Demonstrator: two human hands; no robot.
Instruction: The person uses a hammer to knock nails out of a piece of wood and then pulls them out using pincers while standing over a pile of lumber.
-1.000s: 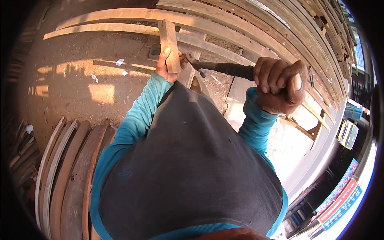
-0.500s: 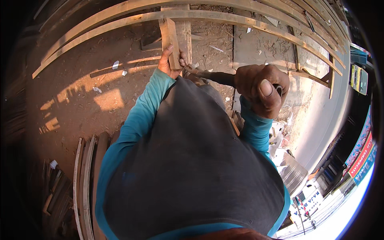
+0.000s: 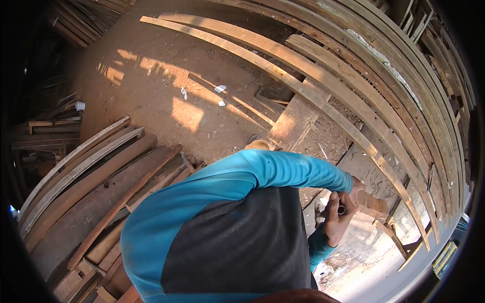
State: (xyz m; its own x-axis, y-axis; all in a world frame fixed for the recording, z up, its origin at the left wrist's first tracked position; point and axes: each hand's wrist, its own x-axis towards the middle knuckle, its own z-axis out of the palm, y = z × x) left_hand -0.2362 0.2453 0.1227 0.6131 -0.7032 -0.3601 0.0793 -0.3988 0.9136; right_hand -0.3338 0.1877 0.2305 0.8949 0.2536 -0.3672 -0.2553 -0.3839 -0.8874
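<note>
Toward the right edge of the dirt floor (image 3: 151,96), over paler ground, the two hands are sitting close together. The left hand (image 3: 357,188) is reaching across the front of the body and is gripping a short wooden block (image 3: 373,204); its fingers are mostly hidden, so their exact placing cannot be told. The block is projecting to the right of both hands, its far end pointing toward the long beams (image 3: 283,73).

The right hand (image 3: 336,222) is curling round a tool handle (image 3: 342,209) — the round end of it is showing between thumb and fingers. The rest of the tool is not showing clearly. Whether the two hands are touching cannot be told from this angle.

The left sleeve (image 3: 303,169), teal, is stretching over the dark shirt front (image 3: 237,242); the right sleeve (image 3: 318,247) is showing just below its hand.

The long beams are running from the floor's upper edge down to its right edge, more timber lying beyond them. A flat board (image 3: 293,121) is passing beneath the nearest one. Stacked boards (image 3: 91,187) are filling the lower left corner of the floor — white scraps (image 3: 220,88) are lying near its middle, beside sunlit patches.
</note>
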